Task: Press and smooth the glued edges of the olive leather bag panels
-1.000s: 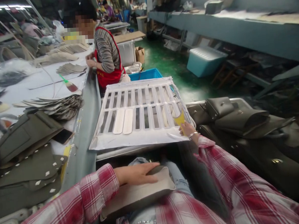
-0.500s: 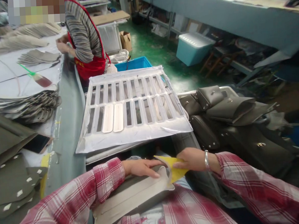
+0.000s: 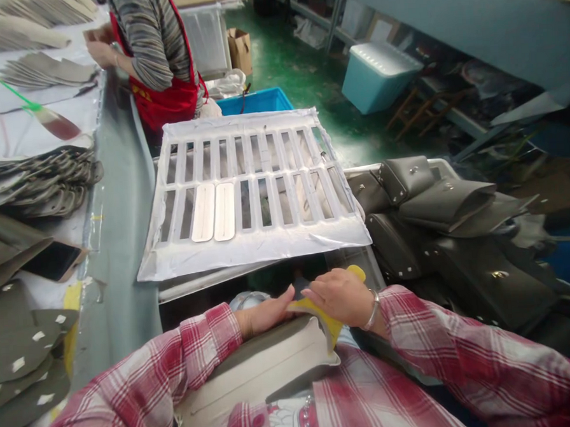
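Note:
A partly made bag (image 3: 255, 374), dark grey outside with a long cream panel facing me, lies tilted across my lap. Its near left end is partly behind my sleeve. Against its upper edge, my left hand (image 3: 266, 313) holds the bag, fingers extended toward the right end. My right hand (image 3: 341, 296) is closed on a bent yellow sheet (image 3: 333, 325) that curves round the bag's right end. Part of that sheet sticks out beyond the knuckles, and the fingers of both hands nearly meet there.
Ahead is a white slotted frame (image 3: 252, 237) bearing two cream strips (image 3: 213, 211). Finished-looking grey bags (image 3: 489, 273) fill a bin at right. On the left table are stacked grey pieces (image 3: 35, 182), a phone (image 3: 55, 259) and a brush (image 3: 53, 120). A co-worker in a red apron (image 3: 164, 105) stands beyond.
My right hand has moved left and wrapped farther over the yellow sheet at the bag's end. My left thumb has lifted off the cream panel. The camera view has shifted slightly.

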Demonstrator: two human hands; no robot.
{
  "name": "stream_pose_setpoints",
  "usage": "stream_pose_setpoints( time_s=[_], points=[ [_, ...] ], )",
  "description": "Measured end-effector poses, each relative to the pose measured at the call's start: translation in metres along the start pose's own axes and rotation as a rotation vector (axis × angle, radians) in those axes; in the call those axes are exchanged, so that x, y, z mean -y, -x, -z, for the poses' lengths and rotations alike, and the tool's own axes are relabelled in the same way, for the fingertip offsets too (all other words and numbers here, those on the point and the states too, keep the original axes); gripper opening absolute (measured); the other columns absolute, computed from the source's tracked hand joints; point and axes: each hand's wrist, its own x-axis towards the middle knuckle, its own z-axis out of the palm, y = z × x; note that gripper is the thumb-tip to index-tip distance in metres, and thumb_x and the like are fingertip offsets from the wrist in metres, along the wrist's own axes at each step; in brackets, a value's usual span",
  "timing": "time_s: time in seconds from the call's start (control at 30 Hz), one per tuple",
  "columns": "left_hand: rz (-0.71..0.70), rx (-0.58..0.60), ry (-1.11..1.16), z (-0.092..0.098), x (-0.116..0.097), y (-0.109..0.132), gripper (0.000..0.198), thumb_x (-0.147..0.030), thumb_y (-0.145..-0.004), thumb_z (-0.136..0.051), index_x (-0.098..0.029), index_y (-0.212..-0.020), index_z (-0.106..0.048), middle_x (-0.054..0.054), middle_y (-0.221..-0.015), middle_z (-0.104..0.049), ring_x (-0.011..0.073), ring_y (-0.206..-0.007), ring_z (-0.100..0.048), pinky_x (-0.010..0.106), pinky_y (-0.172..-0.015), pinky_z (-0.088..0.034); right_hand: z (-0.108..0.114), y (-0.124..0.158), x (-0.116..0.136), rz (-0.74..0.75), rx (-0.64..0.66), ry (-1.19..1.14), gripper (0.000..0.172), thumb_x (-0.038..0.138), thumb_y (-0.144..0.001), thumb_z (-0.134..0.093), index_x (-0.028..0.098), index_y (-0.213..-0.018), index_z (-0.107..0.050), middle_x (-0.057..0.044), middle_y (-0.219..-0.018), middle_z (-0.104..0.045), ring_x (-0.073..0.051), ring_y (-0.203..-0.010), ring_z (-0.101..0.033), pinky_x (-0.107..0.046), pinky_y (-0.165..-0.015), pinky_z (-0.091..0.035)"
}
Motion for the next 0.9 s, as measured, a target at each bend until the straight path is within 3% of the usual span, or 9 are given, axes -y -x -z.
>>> stream_pose_setpoints(
  time_s=[0.1,0.2,0.3,0.57,0.73,0.9],
  points=[
    [0.056,-0.042,-0.078,0.002,-0.006,0.002,0.078,-0.064,-0.088,-0.006,-0.014,-0.103,-0.063,0.008,-0.1,-0.066,0.0223,-0.097,-0.057,0.032,-0.09,-0.04,0.001,0.001,0.002,0.033,-0.009,0.031,0.045,0.035,-0.096,-0.029,0.017,-0.069,-0.06,-0.004,-0.068,-0.064,-0.015,-0.064,-0.058,-0.03,-0.06,-0.028],
    [-0.093,-0.011,-0.124,0.002,-0.009,0.003,0.067,-0.058,-0.091,-0.013,-0.012,-0.11,-0.059,0.007,-0.112,-0.061,0.0197,-0.101,-0.055,0.028,-0.092,-0.039,0.001,0.003,0.005,0.041,-0.013,0.052,0.044,0.033,-0.096,-0.031,0.017,-0.068,-0.061,-0.004,-0.067,-0.064,-0.016,-0.063,-0.057,-0.03,-0.059,-0.028],
    [-0.171,0.009,-0.127,0.0,-0.01,0.003,0.06,-0.053,-0.093,-0.016,-0.014,-0.109,-0.059,0.004,-0.113,-0.061,0.018,-0.102,-0.055,0.026,-0.093,-0.039,-0.002,0.008,0.007,0.042,-0.034,0.045,0.043,0.032,-0.096,-0.03,0.017,-0.069,-0.061,-0.004,-0.068,-0.064,-0.016,-0.064,-0.058,-0.03,-0.059,-0.027],
    [-0.218,0.057,-0.149,-0.002,-0.01,0.004,0.056,-0.05,-0.094,-0.017,-0.014,-0.099,-0.059,0.006,-0.109,-0.062,0.0172,-0.101,-0.054,0.026,-0.096,-0.038,-0.01,0.019,0.016,-0.05,-0.093,0.008,0.043,0.032,-0.096,-0.032,0.018,-0.066,-0.06,-0.002,-0.065,-0.063,-0.016,-0.061,-0.058,-0.03,-0.058,-0.029],
    [-0.358,0.145,-0.142,0.001,-0.017,0.007,0.054,-0.049,-0.095,-0.018,-0.014,-0.115,-0.054,0.006,-0.121,-0.055,0.0165,-0.111,-0.05,0.027,-0.105,-0.03,-0.017,0.029,0.032,-0.168,-0.122,-0.046,0.036,0.027,-0.094,-0.037,0.017,-0.068,-0.059,-0.003,-0.065,-0.063,-0.016,-0.062,-0.058,-0.03,-0.06,-0.031],
    [-0.346,0.095,-0.294,0.002,-0.038,0.021,0.049,-0.047,-0.095,-0.023,-0.018,-0.127,-0.047,0.006,-0.125,-0.053,0.0173,-0.113,-0.049,0.029,-0.103,-0.032,-0.008,0.031,0.042,-0.216,-0.048,-0.043,0.038,0.03,-0.095,-0.032,0.016,-0.074,-0.062,-0.007,-0.07,-0.065,-0.018,-0.065,-0.061,-0.029,-0.058,-0.034]
  ],
)
